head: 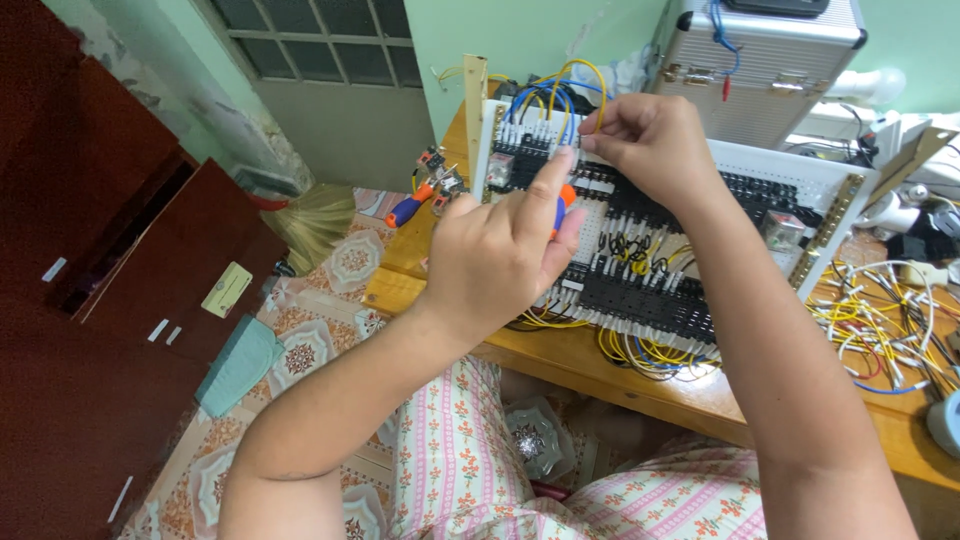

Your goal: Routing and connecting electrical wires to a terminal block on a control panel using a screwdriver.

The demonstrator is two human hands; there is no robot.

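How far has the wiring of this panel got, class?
Done: many yellow wires already loop along the lower terminals of the panel. In hand: the right hand pinches a yellow wire at the top, and the left hand holds an orange-handled screwdriver there. Left: a heap of loose wires lies on the table.

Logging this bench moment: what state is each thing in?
Left hand: gripping an orange-handled screwdriver.
Right hand: pinching a yellow wire.
Wiring board: propped up, tilted, wired.
Metal case: shut.
Loose wires: tangled on the table.
Pliers: lying idle.
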